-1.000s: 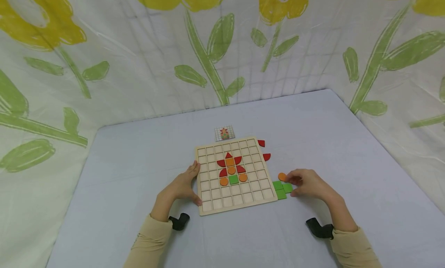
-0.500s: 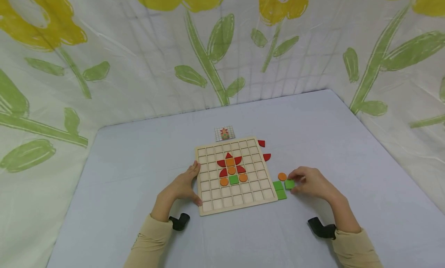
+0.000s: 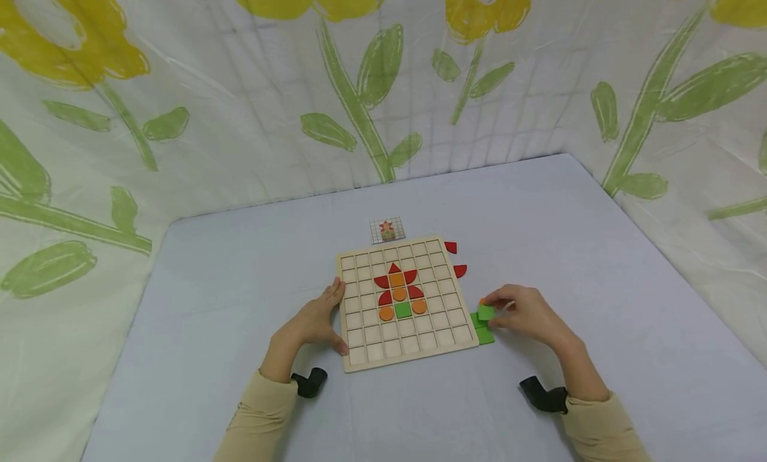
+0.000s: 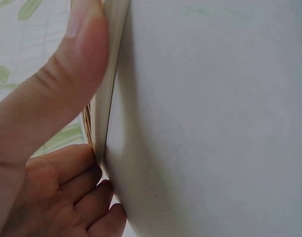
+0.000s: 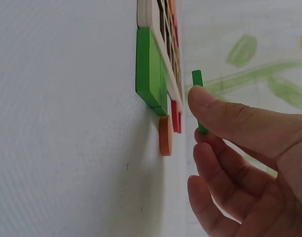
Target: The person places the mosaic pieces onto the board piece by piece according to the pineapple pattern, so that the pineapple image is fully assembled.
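In the head view, my right hand point(image 3: 526, 313) pinches a green square tile point(image 3: 487, 313) between thumb and fingers, lifted above the table. The right wrist view shows the held green tile point(image 5: 197, 79) edge-on, clear of the table. Under and beside it lie an orange disc point(image 5: 165, 136) and two green square tiles point(image 5: 148, 66) against the board's right side. My left hand point(image 3: 313, 322) rests along the left edge of the wooden grid board point(image 3: 413, 361), thumb and fingers spread apart. On the board, red, orange and green pieces form a figure around a green square point(image 3: 403, 309).
A small pattern card point(image 3: 387, 230) lies just behind the board, showing a similar coloured figure. Two red pieces point(image 3: 459, 271) sit beside the board's right edge. A pale cloth covers the table point(image 3: 240, 269), and a flower-print curtain point(image 3: 252, 116) hangs behind it.
My right hand has picked up a green square tile from beside the board, raised it and carried it left over the orange disc and the other green tiles. My left hand has stayed put.
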Available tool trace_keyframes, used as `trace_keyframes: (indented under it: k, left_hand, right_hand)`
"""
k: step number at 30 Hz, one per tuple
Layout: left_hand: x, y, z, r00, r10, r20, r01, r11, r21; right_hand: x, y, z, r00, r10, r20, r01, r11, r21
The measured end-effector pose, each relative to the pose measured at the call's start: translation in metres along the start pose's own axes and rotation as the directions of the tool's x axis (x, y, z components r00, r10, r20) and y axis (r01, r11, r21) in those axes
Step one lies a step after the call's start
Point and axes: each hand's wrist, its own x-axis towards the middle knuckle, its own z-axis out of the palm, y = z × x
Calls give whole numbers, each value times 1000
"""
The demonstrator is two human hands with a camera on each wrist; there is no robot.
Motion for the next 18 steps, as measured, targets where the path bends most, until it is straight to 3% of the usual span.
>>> trace_keyframes:
  k: [18]
  left_hand:
    - [0,1,0,1000,-11,7,11,1000,-4]
  right_hand:
    - [11,-13,10,994,-11,-106,11,1000,3]
